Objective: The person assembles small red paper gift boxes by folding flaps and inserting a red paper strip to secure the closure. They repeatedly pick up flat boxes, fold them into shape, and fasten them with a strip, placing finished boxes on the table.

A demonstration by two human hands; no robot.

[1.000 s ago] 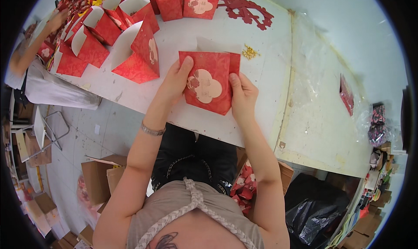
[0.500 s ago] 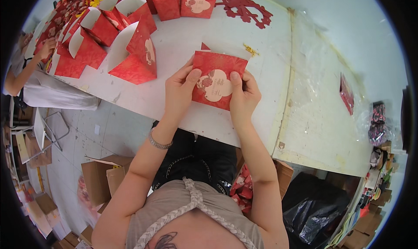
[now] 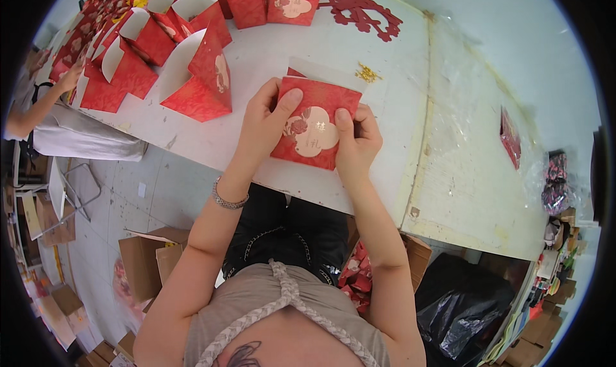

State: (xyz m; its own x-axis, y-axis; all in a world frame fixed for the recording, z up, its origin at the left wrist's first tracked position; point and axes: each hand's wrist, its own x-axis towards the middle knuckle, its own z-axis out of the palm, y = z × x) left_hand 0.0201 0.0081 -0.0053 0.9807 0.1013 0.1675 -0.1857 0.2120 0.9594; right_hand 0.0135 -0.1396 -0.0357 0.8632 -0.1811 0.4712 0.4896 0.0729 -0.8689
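I hold a flat red paper bag (image 3: 312,124) with a pale flower-shaped emblem over the near edge of the white table (image 3: 398,129). My left hand (image 3: 264,120) grips its left side, thumb pressed on the front near the top. My right hand (image 3: 356,139) grips its right side, thumb on the emblem. A white flap shows behind the bag's top edge.
Several opened red bags (image 3: 196,78) with white insides stand in rows at the far left. A red paper cutout (image 3: 362,14) and a small gold trinket (image 3: 367,73) lie beyond. Another person's hand (image 3: 67,78) reaches at the left. Cardboard boxes (image 3: 151,258) sit on the floor.
The red bag has been turned and lifted slightly, now tilted with its top to the right; both hands shifted their grip along its sides.
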